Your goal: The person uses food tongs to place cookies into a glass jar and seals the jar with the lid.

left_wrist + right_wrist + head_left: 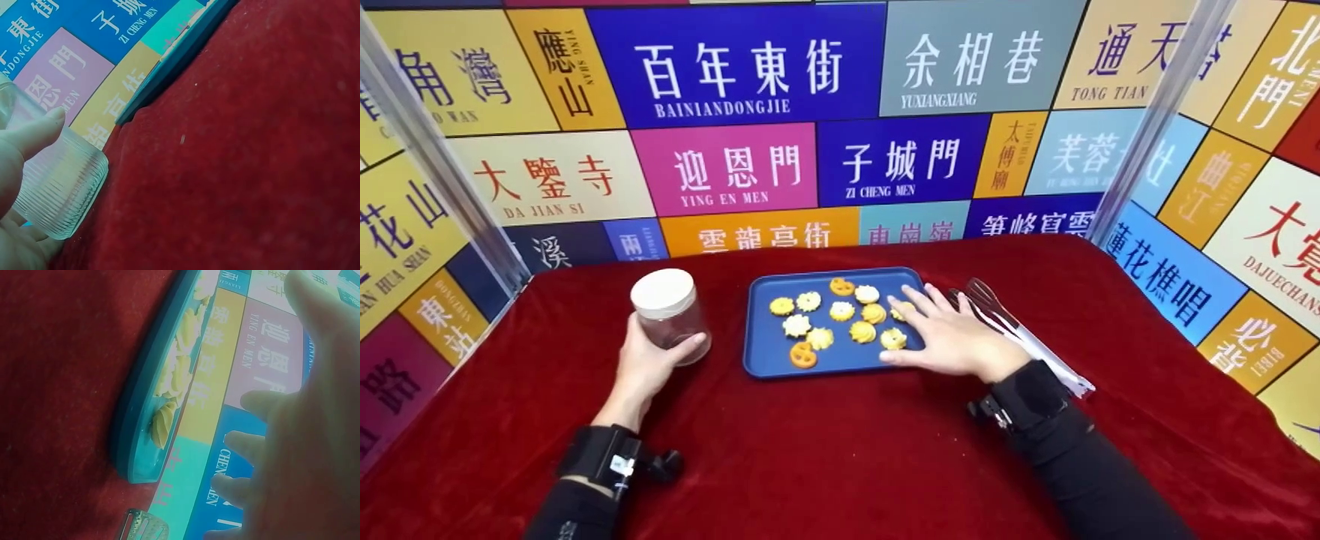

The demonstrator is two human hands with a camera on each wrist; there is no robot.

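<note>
In the head view my left hand (649, 360) grips a clear jar (690, 324) with a white lid, left of the tray, thumb across its near side. The left wrist view shows the jar's ribbed wall (62, 180) between the thumb and the fingers below. A blue rectangular tray (769, 352) holds several piped cookies (862, 331) and two pretzels (802, 355). My right hand (952, 334) hovers with spread fingers over the tray's right edge, hiding part of a cookie there. Nothing is held in it; the right wrist view shows its fingers apart from the cookies (163, 424).
Metal tongs (1035, 345) lie just right of the tray, partly behind my right hand; their slotted tip (145, 526) shows in the right wrist view. Red cloth (840, 450) covers the table. Printed panels (735, 67) and clear corner posts (1155, 112) stand round it.
</note>
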